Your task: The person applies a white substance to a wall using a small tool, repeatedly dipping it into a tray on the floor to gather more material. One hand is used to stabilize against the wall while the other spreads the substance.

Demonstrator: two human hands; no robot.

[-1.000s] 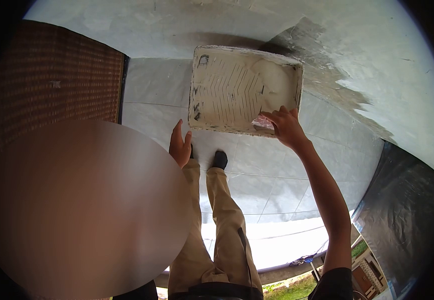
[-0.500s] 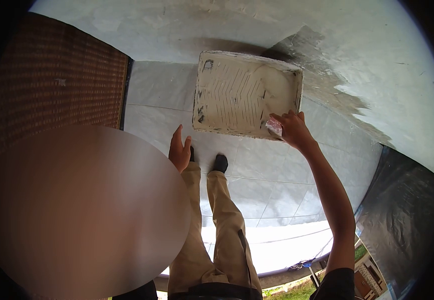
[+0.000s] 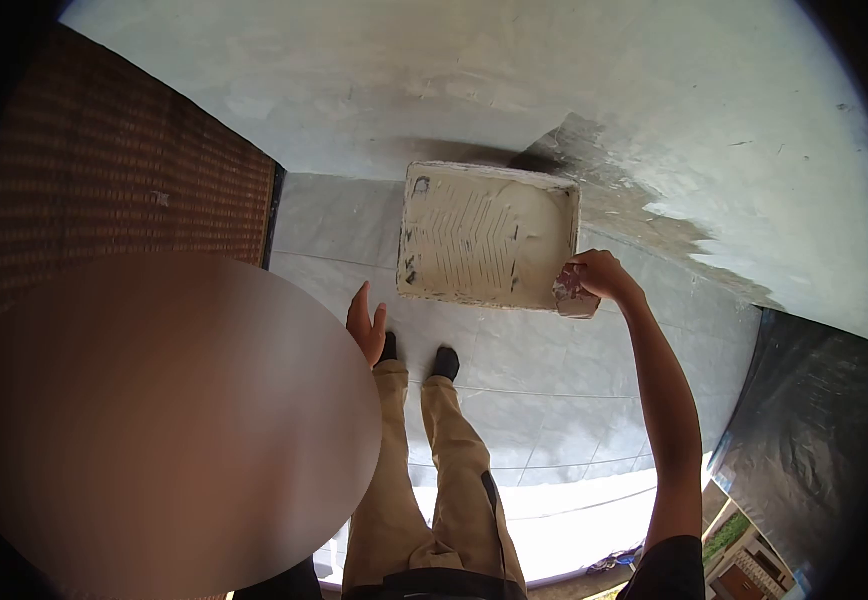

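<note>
My right hand (image 3: 599, 274) is closed around a paint-smeared, reddish wide paintbrush (image 3: 576, 290), its pale end pointing down. The brush overlaps the near right corner of a large paint tray (image 3: 406, 235) in this view. Thick off-white paint covers the ribbed bottom of the tray, and dried paint crusts its rim. To the left of and nearer than the tray, my left hand (image 3: 365, 325) hangs over the floor with thumb and fingers apart, holding nothing. A blurred oval hides part of that arm.
Behind the tray rises a pale wall (image 3: 354, 85) with a darker grey patch (image 3: 594, 160) low on its right part. A brown woven panel (image 3: 154, 150) stands at left. Black plastic sheeting (image 3: 814, 440) hangs at right. Grey tiles (image 3: 514, 380) cover the floor around my feet.
My right hand has lifted the paintbrush from the tray's paint and drawn it toward the near right corner. The view has shifted, so the tray appears lower. My left hand stays apart from things.
</note>
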